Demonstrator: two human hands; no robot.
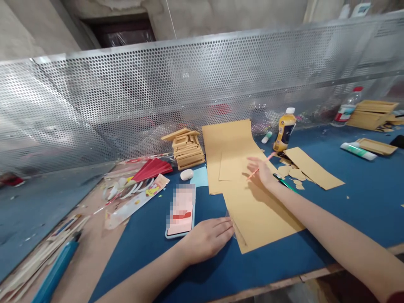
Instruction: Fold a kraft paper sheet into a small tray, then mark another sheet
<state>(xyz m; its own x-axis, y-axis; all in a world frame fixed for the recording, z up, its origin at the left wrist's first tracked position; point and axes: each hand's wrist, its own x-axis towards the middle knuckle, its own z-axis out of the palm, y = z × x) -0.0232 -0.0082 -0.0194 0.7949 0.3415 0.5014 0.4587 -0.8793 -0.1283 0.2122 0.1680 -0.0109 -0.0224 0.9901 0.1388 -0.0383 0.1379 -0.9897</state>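
Observation:
My right hand (261, 172) is closed around a slim pink pencil (253, 174), held at a slant over a large sheet of brown kraft paper (268, 214). Its tip points down and left toward the sheet. At the sheet's left edge, my left hand (210, 237) lies low with its fingers stretched out flat. A see-through piece (234, 229) shows by those fingertips; I cannot make out its kind. Behind, another kraft sheet (227, 134) leans up against the perforated metal panel, partly under the first. A dark green pen (284, 182) lies beside my right wrist.
A phone (179, 214) lies left of the paper. A stack of kraft pieces (188, 153) and a white earbud case (186, 174) stand behind it. Rightward are a yellow bottle (284, 130), paper scraps (296, 174) and a glue stick (358, 151). A blue cutter (59, 265) lies far left.

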